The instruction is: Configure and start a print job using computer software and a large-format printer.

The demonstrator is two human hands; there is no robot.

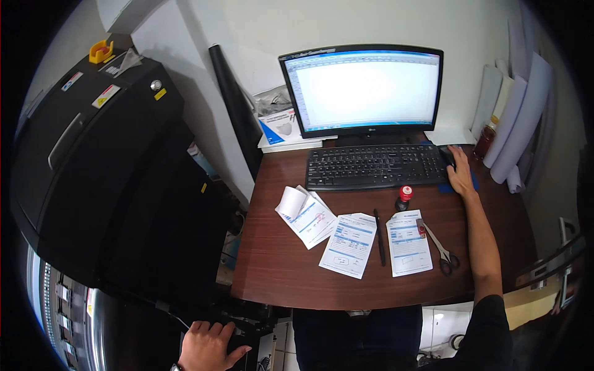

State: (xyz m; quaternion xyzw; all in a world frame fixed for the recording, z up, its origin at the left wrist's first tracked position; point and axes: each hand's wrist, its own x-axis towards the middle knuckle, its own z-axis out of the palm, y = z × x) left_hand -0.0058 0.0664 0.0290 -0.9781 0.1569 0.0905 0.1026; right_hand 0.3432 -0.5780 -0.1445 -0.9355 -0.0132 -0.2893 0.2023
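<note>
My right hand (458,172) rests over a black computer mouse (447,156) on a blue mouse pad (474,179), right of the black keyboard (374,166). At the lower left, beside a large black machine (124,185), my left hand (210,345) has its fingers curled down and its thumb out to the side. Whatever lies under those fingers is dark and hidden. A thin cable (178,319) runs close to them. The monitor (365,89) behind the keyboard shows a mostly white window.
On the brown desk (297,278) lie filled-in slips (349,244), another slip (408,247), a stapled-looking paper bundle (306,216), a black pen (379,238), scissors (442,250) and a red-topped stamp (404,198). Paper rolls (520,117) and an amber bottle (487,137) stand at the right.
</note>
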